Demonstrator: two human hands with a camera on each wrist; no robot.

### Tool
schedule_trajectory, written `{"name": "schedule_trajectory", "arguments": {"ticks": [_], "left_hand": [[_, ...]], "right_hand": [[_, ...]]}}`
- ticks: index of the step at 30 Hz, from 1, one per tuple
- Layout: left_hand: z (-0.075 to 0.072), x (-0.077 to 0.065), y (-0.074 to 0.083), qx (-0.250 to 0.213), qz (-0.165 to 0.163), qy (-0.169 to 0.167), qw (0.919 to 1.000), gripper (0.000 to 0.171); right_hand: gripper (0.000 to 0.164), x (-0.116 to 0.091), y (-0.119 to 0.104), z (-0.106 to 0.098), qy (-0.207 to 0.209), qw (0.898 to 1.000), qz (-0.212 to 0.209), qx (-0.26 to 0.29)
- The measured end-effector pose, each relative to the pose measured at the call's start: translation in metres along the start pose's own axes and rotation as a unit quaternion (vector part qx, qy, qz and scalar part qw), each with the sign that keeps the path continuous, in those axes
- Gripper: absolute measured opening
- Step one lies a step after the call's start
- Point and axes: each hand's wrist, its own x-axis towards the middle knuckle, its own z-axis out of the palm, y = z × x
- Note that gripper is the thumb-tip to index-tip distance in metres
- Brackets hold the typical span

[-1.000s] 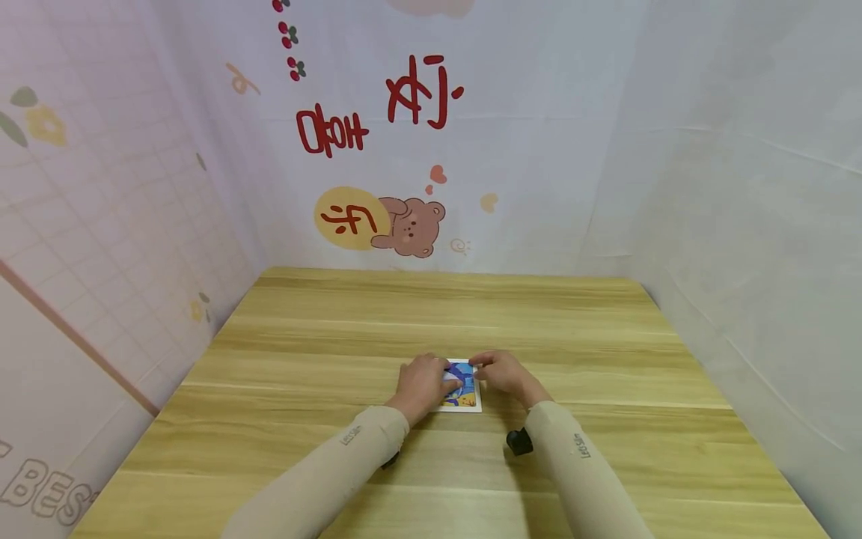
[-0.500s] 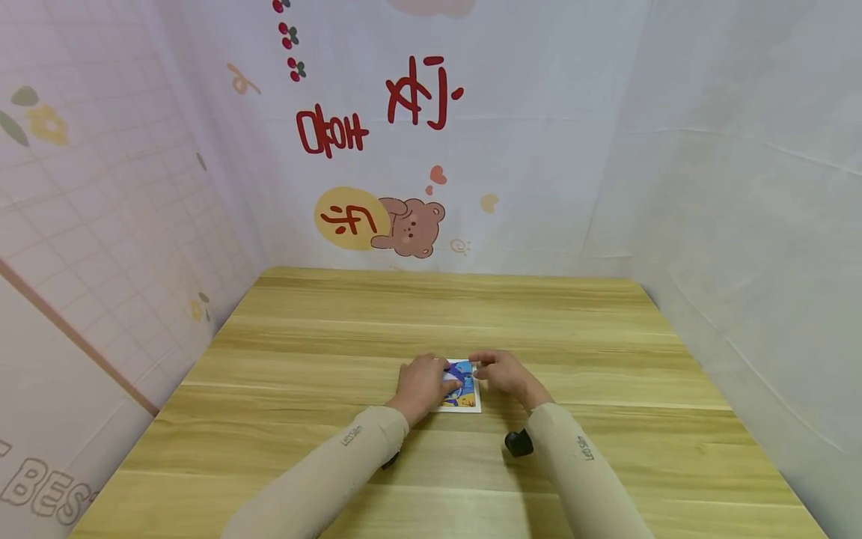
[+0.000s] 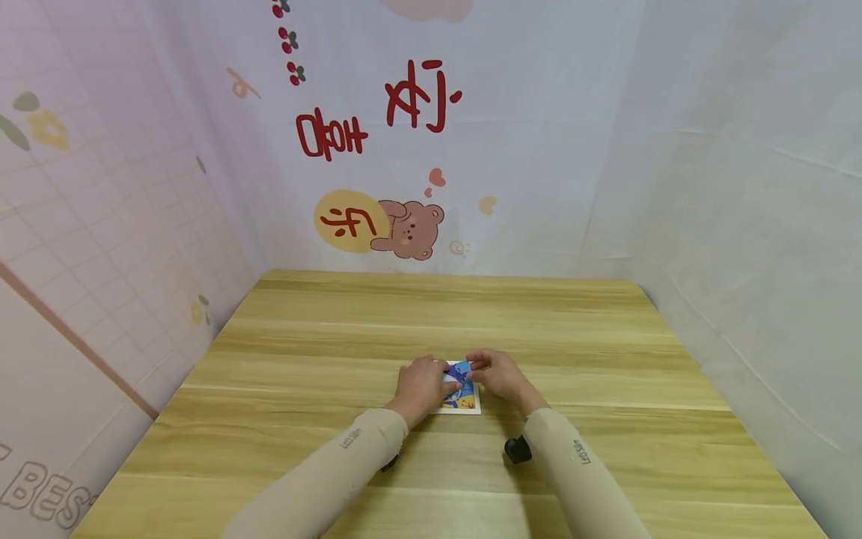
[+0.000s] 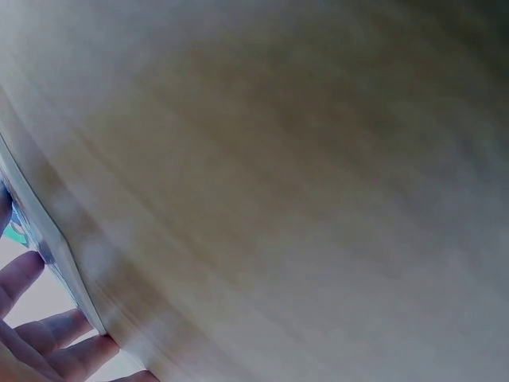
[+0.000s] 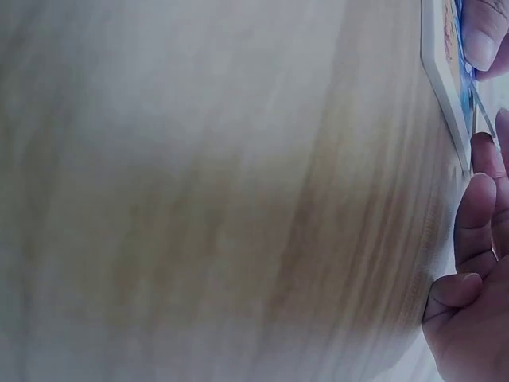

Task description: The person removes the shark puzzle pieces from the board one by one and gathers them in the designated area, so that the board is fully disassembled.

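A small picture puzzle (image 3: 460,402), blue, purple and yellow with a white border, lies flat on the wooden table. My left hand (image 3: 420,385) holds it from the left: the thumb is on the picture, and in the left wrist view fingertips (image 4: 95,350) touch its edge. At the far right corner my right hand (image 3: 500,374) pinches a thin blue puzzle piece (image 3: 463,367) between thumb and forefinger. In the right wrist view that thin piece (image 5: 483,115) stands tilted up from the board. Much of the picture's left side is hidden under the left hand.
The wood-grain table (image 3: 323,322) extends around both hands. A printed white cloth (image 3: 539,150) hangs behind it, with more cloth at both sides. A black wrist camera (image 3: 518,450) sits below the right sleeve.
My right thumb and fingers have moved slightly left over the puzzle's far right corner, where the piece is now lifted and tilted. The left hand has stayed in place.
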Motion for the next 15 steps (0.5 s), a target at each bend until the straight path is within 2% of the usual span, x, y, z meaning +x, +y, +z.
{"name": "schedule_trajectory", "arguments": {"ticks": [7,15], "left_hand": [[-0.0004,0.0,0.0011,-0.003,-0.002,-0.002,1.0,0.046],[0.0004,-0.0005,-0.0011,-0.004,-0.002,0.001,1.0,0.046]], "right_hand": [[0.021,0.0006,0.0007,-0.0014,0.01,1.0,0.008,-0.007],[0.026,0.0022,0.0018,-0.0012,0.01,0.999,-0.012,-0.032]]}}
